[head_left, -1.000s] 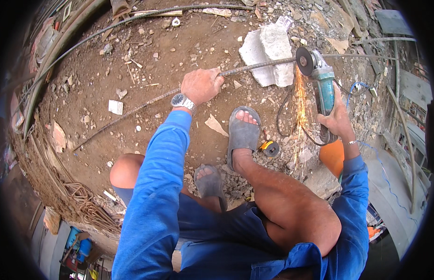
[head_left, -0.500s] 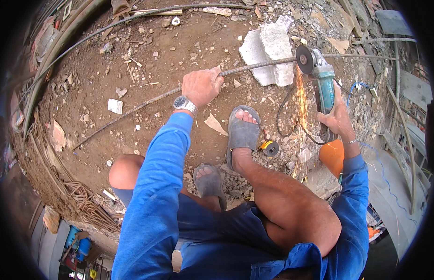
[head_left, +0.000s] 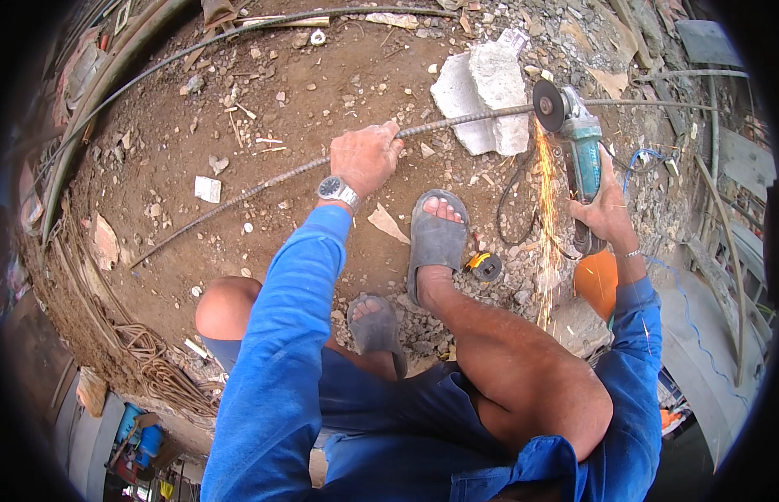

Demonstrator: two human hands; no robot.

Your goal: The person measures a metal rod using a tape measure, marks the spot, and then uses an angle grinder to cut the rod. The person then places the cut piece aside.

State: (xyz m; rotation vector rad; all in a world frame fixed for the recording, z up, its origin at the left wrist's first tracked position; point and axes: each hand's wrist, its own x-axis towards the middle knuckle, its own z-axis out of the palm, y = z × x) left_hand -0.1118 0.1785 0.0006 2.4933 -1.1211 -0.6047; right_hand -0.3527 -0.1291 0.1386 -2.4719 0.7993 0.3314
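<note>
My left hand [head_left: 366,157] is closed around a long ribbed steel rebar [head_left: 456,120], which slants up from the dirt at left to the right side. A watch sits on that wrist. At the right my right hand [head_left: 605,209] grips the teal body of an angle grinder [head_left: 587,163]. The grinder's dark cutting disc [head_left: 548,104] meets the rebar, and orange sparks [head_left: 546,201] stream down from there toward my feet. Under the bar, left of the disc, a broken white concrete block [head_left: 483,94] lies beneath the rebar.
A yellow and black tape measure [head_left: 485,266] lies beside my sandal [head_left: 437,234]. The grinder's dark cord [head_left: 508,230] loops over the rubble. An orange object [head_left: 596,283] is below my right hand. Coiled rope [head_left: 151,360] lies at left, and another curved bar [head_left: 264,29] crosses the far side.
My left hand has shifted very slightly to the right. The grinder has barely moved, and the spark stream looks denser and longer.
</note>
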